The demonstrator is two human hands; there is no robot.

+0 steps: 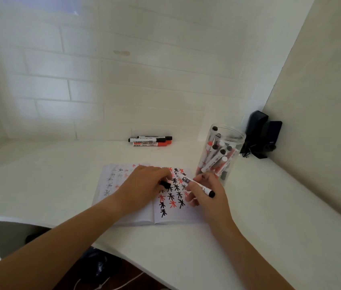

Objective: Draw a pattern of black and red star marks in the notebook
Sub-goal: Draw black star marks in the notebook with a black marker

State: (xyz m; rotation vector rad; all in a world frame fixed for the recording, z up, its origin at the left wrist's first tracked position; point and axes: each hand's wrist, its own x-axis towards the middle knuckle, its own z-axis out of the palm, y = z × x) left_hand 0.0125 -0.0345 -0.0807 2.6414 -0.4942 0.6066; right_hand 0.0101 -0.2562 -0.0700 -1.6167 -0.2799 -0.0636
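Notebook [165, 216]: open on white counter [249, 206], pages bearing black and red star marks. Left hand [144, 185]: rests on notebook, fingers curled round what looks like a black cap [165, 183]. Right hand [207, 195]: grips marker [194, 184] over right page. Clear jar [221, 153] of markers just beside; three loose markers [150, 141] by wall.

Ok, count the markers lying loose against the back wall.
3: two black-capped markers lie side by side nearest the wall, and one red marker lies just in front of them. Another could be hidden behind.
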